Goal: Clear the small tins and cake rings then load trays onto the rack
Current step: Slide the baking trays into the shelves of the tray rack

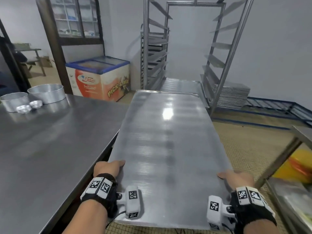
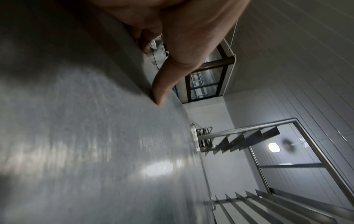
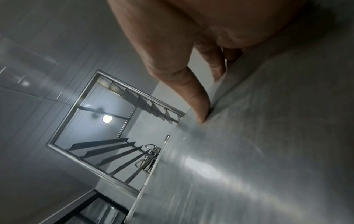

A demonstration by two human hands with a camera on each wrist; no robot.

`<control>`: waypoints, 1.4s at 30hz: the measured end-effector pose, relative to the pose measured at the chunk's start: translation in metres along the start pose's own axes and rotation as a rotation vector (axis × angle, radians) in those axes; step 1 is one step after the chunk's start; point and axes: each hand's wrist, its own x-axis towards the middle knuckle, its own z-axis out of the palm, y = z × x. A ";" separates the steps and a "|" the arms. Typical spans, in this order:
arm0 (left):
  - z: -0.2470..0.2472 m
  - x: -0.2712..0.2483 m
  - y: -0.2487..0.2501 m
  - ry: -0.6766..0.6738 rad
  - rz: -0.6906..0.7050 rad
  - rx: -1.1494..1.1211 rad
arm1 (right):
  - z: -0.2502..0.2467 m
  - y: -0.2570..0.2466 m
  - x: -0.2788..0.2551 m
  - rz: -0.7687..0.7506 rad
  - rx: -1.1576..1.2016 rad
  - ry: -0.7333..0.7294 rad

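Note:
A large flat metal tray (image 1: 165,132) is held level in the air, its far end pointing at the open steel rack (image 1: 219,53). My left hand (image 1: 108,168) grips the tray's near left edge, thumb on top (image 2: 159,97), fingers under. My right hand (image 1: 236,178) grips the near right edge the same way, thumb on top (image 3: 201,109). Another tray (image 1: 179,83) lies low in the rack. Two round cake rings (image 1: 47,92) (image 1: 14,101) and two small foil tins (image 1: 35,104) (image 1: 23,108) stand at the far left of the steel table (image 1: 50,141).
A second rack (image 1: 155,53) with trays stands behind at the left. A stack of trays (image 1: 231,97) lies on the floor by the rack's right. A chest freezer (image 1: 99,78) stands beyond the table. Another table (image 1: 302,132) and a yellow container (image 1: 293,166) are at right.

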 end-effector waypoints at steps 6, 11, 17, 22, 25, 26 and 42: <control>0.032 0.009 0.020 -0.062 0.041 0.001 | -0.012 -0.006 0.011 0.014 0.025 0.045; 0.057 0.032 0.036 -0.075 0.063 0.012 | 0.000 -0.019 0.028 0.052 0.046 0.036; 0.088 0.070 0.063 -0.066 0.102 0.048 | 0.025 -0.050 0.056 0.078 0.072 0.012; 0.122 0.115 0.094 -0.107 0.098 0.039 | 0.056 -0.081 0.099 0.103 0.081 0.018; 0.147 0.135 0.114 -0.114 0.102 0.053 | 0.078 -0.095 0.133 0.132 0.063 0.044; 0.156 0.142 0.121 -0.117 0.100 0.059 | 0.083 -0.101 0.143 0.133 0.045 0.046; 0.259 0.214 0.242 -0.159 0.153 0.336 | 0.130 -0.200 0.285 0.124 -0.072 0.021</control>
